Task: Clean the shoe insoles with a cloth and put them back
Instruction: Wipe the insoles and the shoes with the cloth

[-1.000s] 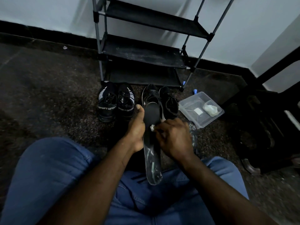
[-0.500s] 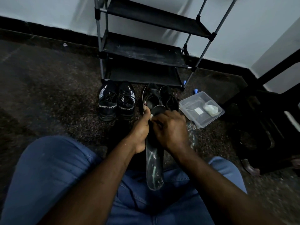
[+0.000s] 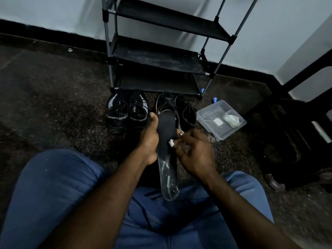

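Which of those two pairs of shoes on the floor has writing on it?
The left pair, with white SPORT lettering across the heels and white stripes near the toes; the right pair beside it shows no lettering.

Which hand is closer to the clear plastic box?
Right. The right hand, pinching the cloth, is beside the plastic box; the left hand, gripping the insole, is farther away.

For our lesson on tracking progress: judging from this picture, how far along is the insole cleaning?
Done: one insole is out of its shoe. In hand: the left hand holds it while the right hand pinches a small white cloth against it. Left: putting it back; the SPORT pair and the black pair stand on the floor, no other insoles in sight.
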A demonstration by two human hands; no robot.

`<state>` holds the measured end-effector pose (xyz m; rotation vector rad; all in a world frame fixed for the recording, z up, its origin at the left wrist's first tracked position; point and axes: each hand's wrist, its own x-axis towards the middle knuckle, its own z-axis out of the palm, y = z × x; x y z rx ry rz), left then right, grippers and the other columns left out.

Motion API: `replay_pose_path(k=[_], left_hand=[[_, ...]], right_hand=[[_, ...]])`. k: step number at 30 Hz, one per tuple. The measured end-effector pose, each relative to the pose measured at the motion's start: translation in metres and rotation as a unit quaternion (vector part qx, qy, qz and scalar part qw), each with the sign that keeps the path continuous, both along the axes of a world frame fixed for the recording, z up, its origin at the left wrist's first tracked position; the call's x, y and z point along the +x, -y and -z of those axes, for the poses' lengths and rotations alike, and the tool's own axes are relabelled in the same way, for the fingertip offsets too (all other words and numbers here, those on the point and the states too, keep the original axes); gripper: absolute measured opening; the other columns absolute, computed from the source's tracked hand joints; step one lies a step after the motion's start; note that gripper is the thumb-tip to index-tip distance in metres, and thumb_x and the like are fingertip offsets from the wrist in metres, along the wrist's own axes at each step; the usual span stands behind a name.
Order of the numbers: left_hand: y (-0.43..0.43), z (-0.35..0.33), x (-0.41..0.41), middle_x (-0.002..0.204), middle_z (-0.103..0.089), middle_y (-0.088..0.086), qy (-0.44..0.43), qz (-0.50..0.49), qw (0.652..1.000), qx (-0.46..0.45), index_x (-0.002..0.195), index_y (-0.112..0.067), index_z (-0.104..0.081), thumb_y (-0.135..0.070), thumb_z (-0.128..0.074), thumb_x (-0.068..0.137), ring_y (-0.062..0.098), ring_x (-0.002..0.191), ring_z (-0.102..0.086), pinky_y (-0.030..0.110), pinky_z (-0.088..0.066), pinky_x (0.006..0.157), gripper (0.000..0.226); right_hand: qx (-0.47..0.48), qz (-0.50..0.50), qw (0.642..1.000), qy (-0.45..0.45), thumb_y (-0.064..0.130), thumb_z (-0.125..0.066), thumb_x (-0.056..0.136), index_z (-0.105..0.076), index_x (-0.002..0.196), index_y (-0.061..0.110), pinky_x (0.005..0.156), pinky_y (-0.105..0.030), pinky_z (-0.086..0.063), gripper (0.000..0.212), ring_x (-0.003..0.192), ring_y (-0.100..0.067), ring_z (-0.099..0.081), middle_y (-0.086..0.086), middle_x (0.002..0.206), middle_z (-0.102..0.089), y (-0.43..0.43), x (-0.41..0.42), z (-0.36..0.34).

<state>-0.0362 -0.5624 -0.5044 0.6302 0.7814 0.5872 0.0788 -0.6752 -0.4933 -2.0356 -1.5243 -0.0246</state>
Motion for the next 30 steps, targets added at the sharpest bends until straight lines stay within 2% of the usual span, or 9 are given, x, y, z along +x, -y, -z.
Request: replay_pose_path(k=[3, 7, 9, 12, 14, 19, 22, 25, 30], left_hand=[[-0.006, 0.003, 0.003, 0.109, -0.07, 0.03, 0.024, -0.005, 0.999, -0.026, 0.114, 0.002, -0.072, -0.078, -0.03, 0.094, 0.036, 0.084, -0.071, 0.041, -0.061, 0.075, 0.092], [-0.009, 0.001, 0.005, 0.094, -0.071, 0.016, 0.02, 0.008, 1.0, -0.022, 0.127, -0.005, -0.057, -0.07, -0.017, 0.101, 0.027, 0.076, -0.071, 0.034, -0.059, 0.064, 0.081], [-0.011, 0.008, 0.004, 0.086, -0.077, 0.004, 0.007, -0.009, 1.0, 0.002, 0.123, -0.009, -0.063, -0.067, -0.029, 0.102, 0.02, 0.076, -0.075, 0.035, -0.061, 0.07, 0.07], [-0.014, 0.007, 0.0, 0.081, -0.077, 0.011, 0.031, 0.019, 0.999, -0.008, 0.108, -0.002, -0.069, -0.072, -0.016, 0.099, 0.022, 0.073, -0.075, 0.042, -0.056, 0.082, 0.088], [-0.016, 0.005, -0.001, 0.092, -0.076, 0.019, 0.064, 0.031, 0.997, -0.019, 0.095, -0.002, -0.078, -0.077, -0.014, 0.095, 0.027, 0.08, -0.074, 0.043, -0.054, 0.087, 0.099], [-0.007, 0.011, -0.001, 0.137, -0.059, 0.029, 0.11, 0.067, 0.991, -0.034, 0.127, -0.002, -0.07, -0.081, -0.023, 0.093, 0.038, 0.12, -0.06, 0.049, -0.051, 0.104, 0.098], [0.006, 0.009, 0.003, 0.145, -0.055, 0.022, 0.123, 0.09, 0.988, -0.037, 0.144, -0.001, -0.053, -0.079, -0.026, 0.095, 0.034, 0.132, -0.055, 0.047, -0.048, 0.107, 0.096], [0.006, 0.01, 0.002, 0.149, -0.051, 0.022, 0.121, 0.077, 0.989, -0.044, 0.143, -0.001, -0.055, -0.077, -0.032, 0.096, 0.035, 0.137, -0.05, 0.051, -0.037, 0.118, 0.092], [0.001, 0.007, 0.001, 0.146, -0.055, 0.019, 0.131, 0.073, 0.987, -0.051, 0.143, -0.002, -0.055, -0.072, -0.041, 0.097, 0.032, 0.134, -0.054, 0.047, -0.041, 0.115, 0.086]], right_hand=[[-0.031, 0.012, 0.996, -0.077, 0.023, -0.079, 0.083, -0.078, 0.091, 0.029, 0.076, -0.008, -0.043, 0.009, 0.087, -0.003, -0.058, 0.016, 0.108, -0.051, 0.005, -0.011, 0.009], [-0.03, 0.071, 0.974, -0.213, 0.022, -0.08, 0.084, -0.073, 0.078, 0.036, 0.076, -0.018, -0.051, 0.017, 0.078, 0.002, -0.067, 0.019, 0.091, -0.07, 0.002, -0.016, 0.011], [-0.04, 0.075, 0.954, -0.288, 0.02, -0.081, 0.085, -0.076, 0.077, 0.032, 0.076, -0.021, -0.053, 0.016, 0.077, 0.002, -0.07, 0.017, 0.084, -0.076, -0.002, -0.017, 0.013], [-0.029, 0.074, 0.933, -0.351, 0.018, -0.08, 0.086, -0.078, 0.081, 0.026, 0.086, -0.034, -0.058, 0.009, 0.085, -0.007, -0.073, 0.012, 0.086, -0.078, -0.006, -0.015, 0.011], [-0.029, 0.081, 0.925, -0.371, 0.015, -0.079, 0.087, -0.077, 0.079, 0.023, 0.084, -0.033, -0.058, 0.012, 0.082, -0.007, -0.073, 0.009, 0.083, -0.078, -0.008, -0.014, 0.007], [0.03, 0.119, 0.89, -0.438, 0.009, -0.078, 0.087, -0.078, 0.081, 0.014, 0.086, -0.031, -0.058, 0.008, 0.083, -0.006, -0.072, 0.004, 0.084, -0.079, -0.011, -0.009, 0.001], [0.053, 0.149, 0.877, -0.453, 0.012, -0.077, 0.088, -0.078, 0.085, 0.014, 0.094, -0.042, -0.058, 0.003, 0.093, -0.012, -0.075, 0.002, 0.09, -0.079, -0.013, -0.006, 0.004], [0.031, 0.137, 0.898, -0.417, 0.02, -0.077, 0.086, -0.078, 0.084, 0.021, 0.091, -0.048, -0.059, 0.003, 0.088, -0.013, -0.074, 0.006, 0.087, -0.079, -0.01, -0.008, 0.007], [-0.007, 0.113, 0.938, -0.327, 0.025, -0.078, 0.087, -0.077, 0.085, 0.026, 0.083, -0.032, -0.058, 0.003, 0.083, 0.001, -0.071, 0.016, 0.085, -0.076, -0.009, -0.005, -0.001]])
